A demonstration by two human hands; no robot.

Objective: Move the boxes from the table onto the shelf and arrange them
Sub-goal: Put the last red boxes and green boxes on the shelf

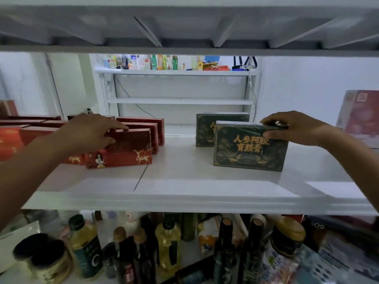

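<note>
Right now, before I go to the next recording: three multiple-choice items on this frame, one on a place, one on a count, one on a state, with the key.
1. Where is the left hand?
A. on the front red box
B. on a green box
C. flat on the bare board

2. How many green boxes stand on the shelf?
A. one
B. two
C. four

3. What is the right hand doing?
A. hanging free
B. gripping the front green box
C. pressing the shelf

Key:
1 A: its fingers lie over that box's top edge, thumb on its face.
2 B: a rear green box stands behind the front one.
3 B: fingers and thumb pinch its top right corner.
</note>
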